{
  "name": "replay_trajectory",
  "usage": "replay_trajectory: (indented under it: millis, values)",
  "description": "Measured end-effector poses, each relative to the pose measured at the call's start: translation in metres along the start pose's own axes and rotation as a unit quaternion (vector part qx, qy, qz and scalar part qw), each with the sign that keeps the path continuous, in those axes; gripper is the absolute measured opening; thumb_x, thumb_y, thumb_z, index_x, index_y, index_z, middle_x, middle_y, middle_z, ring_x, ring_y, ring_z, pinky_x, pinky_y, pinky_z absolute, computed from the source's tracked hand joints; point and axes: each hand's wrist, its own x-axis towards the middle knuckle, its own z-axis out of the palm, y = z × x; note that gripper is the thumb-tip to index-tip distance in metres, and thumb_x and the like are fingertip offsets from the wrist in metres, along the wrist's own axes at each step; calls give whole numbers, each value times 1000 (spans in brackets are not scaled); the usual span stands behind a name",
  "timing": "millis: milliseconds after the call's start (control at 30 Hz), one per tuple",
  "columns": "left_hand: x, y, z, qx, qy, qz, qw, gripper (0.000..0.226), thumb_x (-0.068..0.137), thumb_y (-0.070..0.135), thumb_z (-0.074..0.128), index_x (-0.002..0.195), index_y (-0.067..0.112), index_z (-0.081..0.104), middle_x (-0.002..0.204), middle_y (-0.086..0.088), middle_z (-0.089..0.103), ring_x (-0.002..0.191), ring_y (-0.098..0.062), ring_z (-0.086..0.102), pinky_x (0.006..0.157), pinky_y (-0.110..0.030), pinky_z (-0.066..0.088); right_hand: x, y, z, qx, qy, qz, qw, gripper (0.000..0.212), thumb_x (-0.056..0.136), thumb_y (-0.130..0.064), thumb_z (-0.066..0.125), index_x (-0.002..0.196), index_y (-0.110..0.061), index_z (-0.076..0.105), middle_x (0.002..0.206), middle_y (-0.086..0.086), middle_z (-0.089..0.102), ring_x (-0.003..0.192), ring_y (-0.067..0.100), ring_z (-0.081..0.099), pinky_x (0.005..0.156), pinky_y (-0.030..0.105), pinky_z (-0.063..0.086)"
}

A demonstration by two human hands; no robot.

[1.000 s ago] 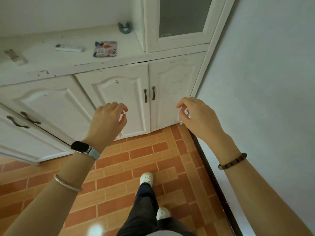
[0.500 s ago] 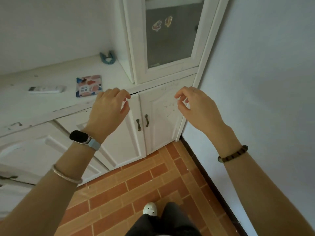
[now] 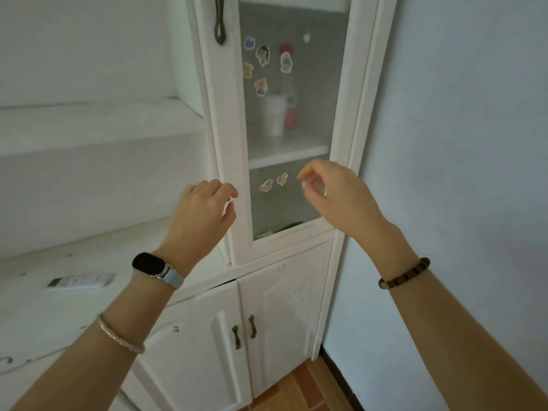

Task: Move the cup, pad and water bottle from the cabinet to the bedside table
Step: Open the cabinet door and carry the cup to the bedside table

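Note:
A tall white cabinet (image 3: 228,161) with a frosted glass door fills the middle of the view. Behind the glass, on the upper shelf, stand a blurred white cup (image 3: 273,115) and a bottle with a red label (image 3: 290,112) to its right. The pad is hidden from view. My left hand (image 3: 204,215) hovers in front of the door frame, fingers curled, holding nothing. My right hand (image 3: 335,194) is raised before the lower glass pane, fingers loosely bent and empty. The door is closed, its dark handle (image 3: 219,22) well above my left hand.
A white counter (image 3: 38,304) extends left of the cabinet, with a white remote (image 3: 80,281) lying on it. Two lower doors with dark handles (image 3: 243,332) sit below. A pale wall (image 3: 459,143) closes in on the right. Stickers dot the glass (image 3: 262,56).
My view has tilted up from the floor and lower doors to the glass cabinet. Both hands have risen with it and stay empty. The patterned pad on the counter has gone out of sight.

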Motion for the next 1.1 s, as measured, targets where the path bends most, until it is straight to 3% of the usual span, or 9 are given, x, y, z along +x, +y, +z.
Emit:
replay_trajectory:
  millis: [300, 433, 500, 567, 700, 833, 900, 1100]
  values:
    - [80, -19, -16, 65, 60, 15, 996, 13, 83, 7, 58, 95, 11, 61, 86, -5, 61, 79, -24, 56, 76, -38, 45, 102, -7, -35, 38, 56, -54, 996, 13, 90, -25, 52, 99, -30, 60, 91, -12, 65, 82, 8, 59, 76, 36, 53]
    - [104, -31, -20, 93, 80, -3, 992, 15, 82, 4, 59, 95, 9, 61, 91, -6, 59, 81, -24, 55, 73, -37, 45, 150, -30, -47, 105, 74, -76, 989, 14, 92, -20, 55, 103, -21, 64, 91, -10, 65, 77, 1, 59, 74, 20, 49]
    - [110, -35, -21, 104, 94, -21, 990, 20, 81, 5, 60, 101, 7, 60, 97, -7, 58, 85, -25, 56, 75, -38, 47, 172, -45, -51, 154, 75, -76, 982, 15, 92, -16, 56, 105, -18, 64, 87, -10, 63, 70, -4, 58, 62, 5, 43]
    - [113, -38, -21, 114, 102, -34, 988, 30, 82, 9, 61, 111, 4, 58, 107, -10, 58, 95, -25, 56, 82, -37, 49, 193, -62, -53, 182, 85, -84, 976, 17, 92, -16, 55, 108, -17, 63, 89, -10, 61, 70, -5, 56, 57, 4, 41]
    - [114, -43, -15, 138, 81, -49, 986, 51, 82, 16, 65, 128, 1, 49, 128, -14, 54, 117, -28, 52, 99, -39, 43, 224, -91, -53, 230, 91, -102, 964, 29, 94, -14, 53, 122, -14, 55, 90, -10, 56, 78, -3, 53, 59, 7, 40]
    - [109, -46, -9, 175, 29, -43, 983, 63, 87, 27, 59, 140, 2, 36, 146, -14, 39, 134, -27, 37, 109, -44, 35, 246, -107, -46, 247, 92, -90, 960, 31, 93, -12, 55, 124, -10, 50, 93, -2, 60, 74, -1, 53, 52, -1, 40]
    - [107, -49, -7, 188, 15, -42, 981, 66, 88, 31, 56, 142, 2, 33, 150, -13, 33, 138, -26, 31, 110, -46, 33, 252, -111, -41, 258, 101, -86, 957, 28, 92, -8, 55, 119, -8, 51, 96, 4, 62, 72, 5, 55, 53, 0, 41]
    - [102, -55, -1, 192, -1, -45, 980, 69, 90, 36, 53, 145, 4, 27, 153, -12, 26, 141, -26, 25, 110, -48, 31, 255, -113, -36, 262, 127, -81, 953, 23, 90, -5, 56, 113, -7, 53, 85, -2, 58, 71, 7, 53, 55, 2, 42]
